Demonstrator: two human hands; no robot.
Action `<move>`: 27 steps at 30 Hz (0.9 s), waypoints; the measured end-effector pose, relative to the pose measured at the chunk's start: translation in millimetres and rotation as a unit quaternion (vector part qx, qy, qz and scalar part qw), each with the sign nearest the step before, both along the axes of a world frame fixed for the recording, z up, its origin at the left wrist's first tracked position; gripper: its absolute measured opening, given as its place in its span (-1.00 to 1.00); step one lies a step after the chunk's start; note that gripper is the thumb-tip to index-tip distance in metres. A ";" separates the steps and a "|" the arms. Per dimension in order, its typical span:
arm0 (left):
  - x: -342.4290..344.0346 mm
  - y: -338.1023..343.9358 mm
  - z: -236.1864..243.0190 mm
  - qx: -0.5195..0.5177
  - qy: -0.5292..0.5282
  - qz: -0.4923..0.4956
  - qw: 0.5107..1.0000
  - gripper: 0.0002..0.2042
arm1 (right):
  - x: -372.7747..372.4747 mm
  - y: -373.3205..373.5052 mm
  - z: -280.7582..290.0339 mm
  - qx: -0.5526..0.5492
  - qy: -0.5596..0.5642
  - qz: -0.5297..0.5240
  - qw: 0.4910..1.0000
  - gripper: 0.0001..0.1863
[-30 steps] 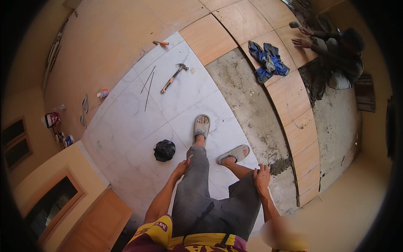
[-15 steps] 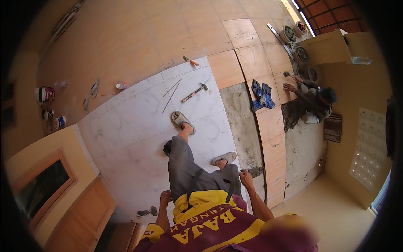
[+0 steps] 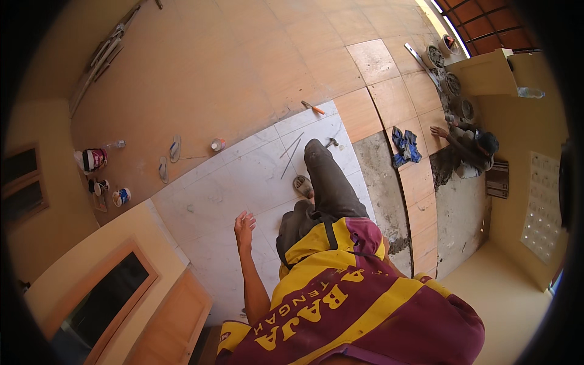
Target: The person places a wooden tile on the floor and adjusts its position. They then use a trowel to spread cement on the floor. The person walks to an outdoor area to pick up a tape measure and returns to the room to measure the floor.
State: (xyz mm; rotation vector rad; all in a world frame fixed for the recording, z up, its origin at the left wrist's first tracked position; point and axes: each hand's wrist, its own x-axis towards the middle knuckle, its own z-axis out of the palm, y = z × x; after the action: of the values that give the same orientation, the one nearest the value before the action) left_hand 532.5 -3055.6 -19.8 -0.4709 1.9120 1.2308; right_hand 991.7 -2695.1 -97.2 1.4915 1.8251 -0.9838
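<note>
My left hand (image 3: 244,226) hangs over the white marble-look tiles (image 3: 207,207), its fingers apart and nothing in it. My right hand is hidden behind my body. Beyond my raised right knee, the head of a hammer (image 3: 332,142) shows on the tiles, its handle covered by the leg. Two thin grey strips (image 3: 292,153) lie beside my leg. At the far edge of the white tiles rests an orange-handled tool (image 3: 313,108). A sandal (image 3: 302,185) is on my left foot, partly hidden.
To the right, a blue cloth (image 3: 406,147) lies on orange tiles beside bare cement (image 3: 383,176). A co-worker (image 3: 474,149) crouches farther right, near several buckets (image 3: 434,57). A bottle (image 3: 218,145), loose slippers (image 3: 175,148) and paint tubs (image 3: 121,196) stand or lie on the left.
My left hand has come forward and up from beside my hip, its fingers now apart. A leg has stepped forward over the hammer, and my right hand has gone out of sight.
</note>
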 end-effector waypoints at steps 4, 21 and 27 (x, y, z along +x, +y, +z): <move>-60.7 34.7 8.7 -0.022 -0.004 -0.012 1.000 -0.43 | -136.7 92.2 -28.4 -0.015 0.057 0.015 0.998 -0.53; -436.6 297.1 -55.5 -0.077 -0.140 -0.068 0.985 -0.41 | -805.1 480.6 107.5 -0.053 0.409 -0.139 0.900 -0.48; -562.6 343.6 -44.5 -0.100 -0.177 -0.137 0.970 -0.43 | -921.4 530.3 217.3 -0.184 0.452 -0.053 0.871 -0.54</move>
State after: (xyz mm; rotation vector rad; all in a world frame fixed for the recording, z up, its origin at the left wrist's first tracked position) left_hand -30.2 -2712.0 -64.3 -0.4757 1.7287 0.7245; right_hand 70.3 -2164.8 120.1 0.9368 1.9443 -2.2093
